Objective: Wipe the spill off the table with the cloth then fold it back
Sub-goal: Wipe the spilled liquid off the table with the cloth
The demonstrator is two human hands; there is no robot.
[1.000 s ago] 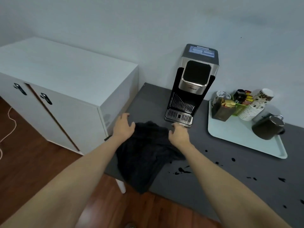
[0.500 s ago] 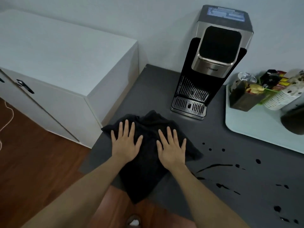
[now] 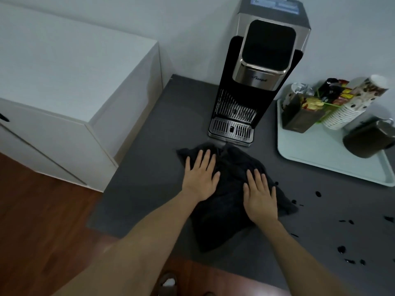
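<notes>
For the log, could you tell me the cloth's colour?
The cloth is plain black, clearest in the head view.

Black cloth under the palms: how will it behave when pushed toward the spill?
The black cloth looks soft and rumpled, so it will likely bunch, not slide as a sheet. Its near corner seems to overhang the table edge and would probably droop if lifted.
</notes>
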